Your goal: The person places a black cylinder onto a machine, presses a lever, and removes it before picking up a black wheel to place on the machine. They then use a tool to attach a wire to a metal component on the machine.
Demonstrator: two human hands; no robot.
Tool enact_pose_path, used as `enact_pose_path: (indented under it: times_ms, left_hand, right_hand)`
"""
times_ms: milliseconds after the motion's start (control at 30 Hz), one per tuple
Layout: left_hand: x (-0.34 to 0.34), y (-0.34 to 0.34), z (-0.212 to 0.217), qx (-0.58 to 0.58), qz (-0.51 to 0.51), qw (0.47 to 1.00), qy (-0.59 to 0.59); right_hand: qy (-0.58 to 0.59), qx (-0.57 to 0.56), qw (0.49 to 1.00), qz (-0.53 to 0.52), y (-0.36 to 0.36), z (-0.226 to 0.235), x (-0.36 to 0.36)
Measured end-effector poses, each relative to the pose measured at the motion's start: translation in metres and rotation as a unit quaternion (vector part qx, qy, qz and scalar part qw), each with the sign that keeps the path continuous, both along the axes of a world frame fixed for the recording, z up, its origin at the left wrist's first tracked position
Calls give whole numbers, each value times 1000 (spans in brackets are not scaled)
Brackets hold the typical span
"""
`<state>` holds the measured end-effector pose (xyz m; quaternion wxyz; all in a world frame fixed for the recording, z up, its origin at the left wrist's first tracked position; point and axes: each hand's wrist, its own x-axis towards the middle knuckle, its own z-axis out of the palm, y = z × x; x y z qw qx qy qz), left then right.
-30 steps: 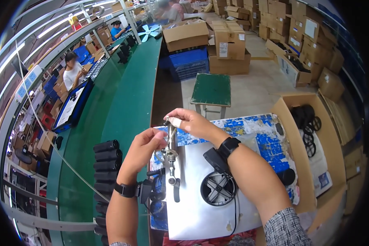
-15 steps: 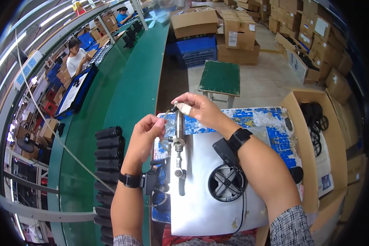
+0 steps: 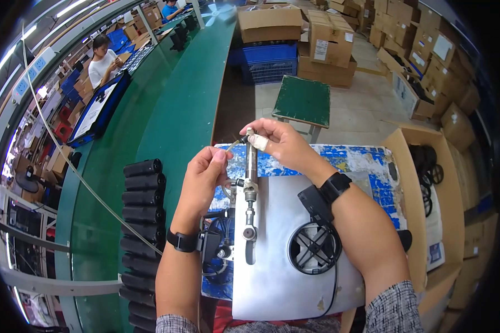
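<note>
Resting on the grey metal plate (image 3: 283, 277), the upright pneumatic tool (image 3: 250, 194) could tip: right hand (image 3: 283, 145) only pinches its far tip, left hand (image 3: 204, 175) pinching a thin wire (image 3: 233, 145) that could slip.

The right hand (image 3: 286, 145) covered the metal tool's (image 3: 250, 191) top end. Both forearms ran off the lower edge. The far worker (image 3: 169, 8) was too small to tell.
</note>
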<state>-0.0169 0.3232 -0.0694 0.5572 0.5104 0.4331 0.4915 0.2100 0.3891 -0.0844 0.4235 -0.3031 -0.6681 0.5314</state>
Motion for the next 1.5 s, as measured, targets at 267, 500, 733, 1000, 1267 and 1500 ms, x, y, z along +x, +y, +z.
enact_pose_path:
  times_ms: [267,500,733,1000,1267,1500]
  left_hand:
    - [5,3,-4,-14,-9,1000,-11]
    - [0,10,-11,-9,-26,999,-28]
    - [-1,10,-12,-13,-25,999,-39]
    - [3,6,-9,-10,-19,999,-27]
    - [5,5,-5,8,-45,999,-19]
    - [5,4,-6,7,-48,998,-28]
  right_hand:
    - [-10,-4,1000,13,0,1,3]
    - [-1,-16,1000,15,2,1,1]
    - [3,-5,1000,19,1,2,1]
    - [5,0,1000,20,1,2,1]
    - [-70,56,995,-40,-8,12,1]
    - [-103,153,978,-99,-18,29,-2]
